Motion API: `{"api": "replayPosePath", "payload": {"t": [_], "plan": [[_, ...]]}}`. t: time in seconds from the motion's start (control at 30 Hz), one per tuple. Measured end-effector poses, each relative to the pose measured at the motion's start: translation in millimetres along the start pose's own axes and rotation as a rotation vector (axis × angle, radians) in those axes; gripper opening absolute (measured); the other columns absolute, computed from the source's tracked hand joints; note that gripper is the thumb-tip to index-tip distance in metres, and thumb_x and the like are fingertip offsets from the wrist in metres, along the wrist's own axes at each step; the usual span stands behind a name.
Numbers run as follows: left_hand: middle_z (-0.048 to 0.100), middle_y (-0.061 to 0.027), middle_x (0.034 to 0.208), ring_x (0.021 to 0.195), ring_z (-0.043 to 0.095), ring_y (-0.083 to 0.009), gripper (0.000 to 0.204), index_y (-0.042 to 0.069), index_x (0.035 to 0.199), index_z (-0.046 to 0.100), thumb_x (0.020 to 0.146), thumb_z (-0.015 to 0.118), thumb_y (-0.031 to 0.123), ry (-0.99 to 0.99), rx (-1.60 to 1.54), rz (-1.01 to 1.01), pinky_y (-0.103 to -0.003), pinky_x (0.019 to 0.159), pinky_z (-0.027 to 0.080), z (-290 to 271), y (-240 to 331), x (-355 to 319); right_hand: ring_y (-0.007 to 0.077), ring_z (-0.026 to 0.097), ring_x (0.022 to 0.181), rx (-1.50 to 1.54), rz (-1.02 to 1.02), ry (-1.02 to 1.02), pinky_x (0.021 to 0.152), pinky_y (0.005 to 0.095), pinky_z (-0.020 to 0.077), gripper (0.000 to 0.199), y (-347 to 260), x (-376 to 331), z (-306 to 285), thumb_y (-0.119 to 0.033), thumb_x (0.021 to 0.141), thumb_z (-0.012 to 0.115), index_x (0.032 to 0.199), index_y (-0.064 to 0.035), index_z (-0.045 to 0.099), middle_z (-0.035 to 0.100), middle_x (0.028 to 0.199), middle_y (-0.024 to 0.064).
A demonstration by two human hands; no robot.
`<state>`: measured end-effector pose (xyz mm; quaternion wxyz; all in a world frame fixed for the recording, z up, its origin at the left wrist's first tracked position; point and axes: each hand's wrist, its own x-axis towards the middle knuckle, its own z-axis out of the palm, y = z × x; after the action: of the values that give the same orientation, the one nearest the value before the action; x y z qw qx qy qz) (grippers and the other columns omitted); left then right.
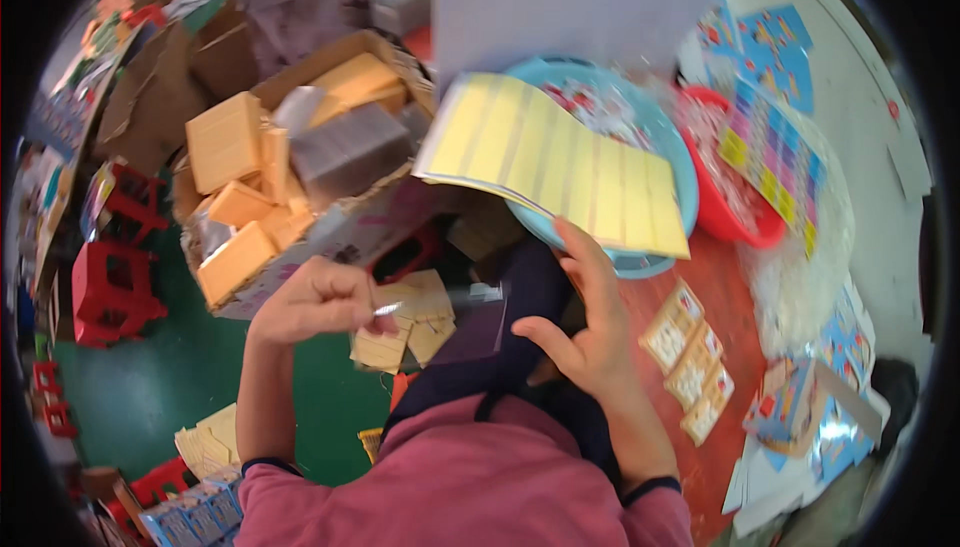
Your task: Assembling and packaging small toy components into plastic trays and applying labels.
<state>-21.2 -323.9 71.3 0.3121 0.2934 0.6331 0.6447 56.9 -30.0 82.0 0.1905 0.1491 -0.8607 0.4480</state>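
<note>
My left hand (315,302) is closed in a pinch on the edge of a clear plastic bag (470,332), blurred and seen over my lap. My right hand (592,322) holds nothing; its thumb and fingers are apart, to the right of the bag. Its fingertips are close to the lower edge of a stack of yellow striped sheets (555,162); whether they touch is unclear. The stack rests across a light blue basin (683,162), which contains small white and red pieces.
At the left stands a cardboard box (300,247) full of orange packs and grey blocks. A red basin (715,182), a colourful sheet (775,152) and small cream packs (690,362) are on the right. Red stools (115,292) stand on the green floor (150,387).
</note>
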Motion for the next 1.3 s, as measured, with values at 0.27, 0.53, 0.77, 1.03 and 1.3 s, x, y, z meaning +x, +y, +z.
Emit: {"api": "replayPosePath", "payload": {"t": [0.27, 0.53, 0.77, 1.03, 1.3], "plan": [[0.066, -0.0162, 0.080, 0.071, 0.067, -0.0220, 0.022, 0.000, 0.081, 0.055, 0.091, 0.056, 0.019, -0.246, -0.400, -0.272, -0.028, 0.058, 0.056, 103.0, -21.8, 98.1, 0.0170, 0.065, 0.078, 0.243, 0.233, -0.341, 0.068, 0.0262, 0.0500, 0.023, 12.1, -82.3, -50.5, -0.017, 0.083, 0.067, 0.101, -0.0038, 0.064, 0.067, 0.088, 0.0079], [0.065, -0.0115, 0.081, 0.073, 0.066, -0.0193, 0.033, 0.001, 0.085, 0.058, 0.090, 0.056, 0.034, -0.490, -0.391, -0.478, -0.028, 0.062, 0.055, 195.5, -45.3, 194.9, 0.0021, 0.053, 0.063, 0.521, 0.882, 0.282, 0.054, 0.0163, 0.0411, 0.026, 7.5, -161.3, -81.1, -0.007, 0.083, 0.065, 0.108, -0.0017, 0.060, 0.060, 0.077, -0.0018], [0.058, -0.0169, 0.111, 0.093, 0.063, -0.0248, 0.050, -0.004, 0.130, 0.039, 0.088, 0.060, 0.014, -0.269, -0.582, -0.304, -0.030, 0.079, 0.053, 236.9, -69.6, 233.9, 0.0036, 0.052, 0.060, 0.320, 0.832, 0.768, 0.051, 0.0194, 0.0396, 0.024, 74.0, -165.9, -106.6, -0.007, 0.081, 0.065, 0.102, 0.0001, 0.057, 0.059, 0.069, 0.0008], [0.061, -0.0200, 0.093, 0.084, 0.062, -0.0299, 0.038, -0.005, 0.110, 0.058, 0.078, 0.066, 0.012, 0.041, 0.477, 0.278, -0.037, 0.073, 0.049, 271.2, -107.9, 302.3, 0.0264, 0.061, 0.058, -0.461, 0.869, 0.608, 0.052, 0.0364, 0.0477, 0.022, 113.5, -154.6, -108.9, -0.014, 0.081, 0.063, 0.095, 0.0009, 0.057, 0.063, 0.073, 0.0147], [0.059, -0.0186, 0.092, 0.082, 0.060, -0.0335, 0.030, -0.005, 0.101, 0.063, 0.078, 0.066, 0.013, 0.048, 0.737, 0.285, -0.040, 0.072, 0.048, 295.6, -111.7, 314.5, 0.0343, 0.064, 0.062, -0.978, 0.933, 0.320, 0.053, 0.0443, 0.0503, 0.030, 126.0, -146.7, -109.9, -0.019, 0.084, 0.058, 0.107, 0.0006, 0.058, 0.064, 0.074, 0.0191]]}}
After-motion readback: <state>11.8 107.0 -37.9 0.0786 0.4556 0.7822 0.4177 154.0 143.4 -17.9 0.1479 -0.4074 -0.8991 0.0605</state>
